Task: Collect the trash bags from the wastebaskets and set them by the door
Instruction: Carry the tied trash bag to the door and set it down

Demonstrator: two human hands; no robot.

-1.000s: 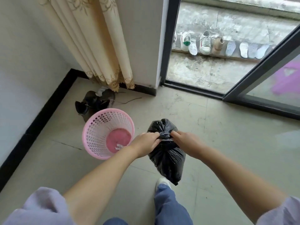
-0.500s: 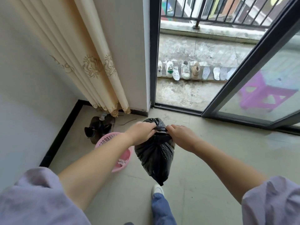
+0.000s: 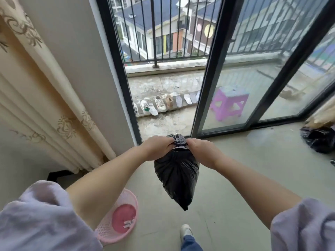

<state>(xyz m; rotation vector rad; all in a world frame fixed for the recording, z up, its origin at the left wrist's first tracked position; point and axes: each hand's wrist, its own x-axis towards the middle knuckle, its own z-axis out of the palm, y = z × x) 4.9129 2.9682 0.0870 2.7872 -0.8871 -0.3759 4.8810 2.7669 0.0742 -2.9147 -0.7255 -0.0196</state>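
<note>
A filled black trash bag (image 3: pixel 176 176) hangs in the air in front of me, above the floor. My left hand (image 3: pixel 158 148) and my right hand (image 3: pixel 201 151) both pinch its gathered neck from either side. The pink lattice wastebasket (image 3: pixel 117 223) stands on the floor at lower left, partly hidden by my left arm, with only a scrap of paper in its bottom. The open sliding glass door (image 3: pixel 208 78) to the balcony is straight ahead. A second black bag (image 3: pixel 319 139) lies on the floor at the far right, near the door track.
A cream curtain (image 3: pixel 45 105) hangs along the wall at left. Out on the balcony, shoes and insoles (image 3: pixel 163 105) line a ledge and a purple stool (image 3: pixel 228 103) stands behind the glass. My white shoe (image 3: pixel 185 230) is on the floor below the bag.
The view has tilted up and the bag hangs higher off the floor. The wastebasket has slid to the lower left of the frame. Both hands keep their hold on the bag's neck.
</note>
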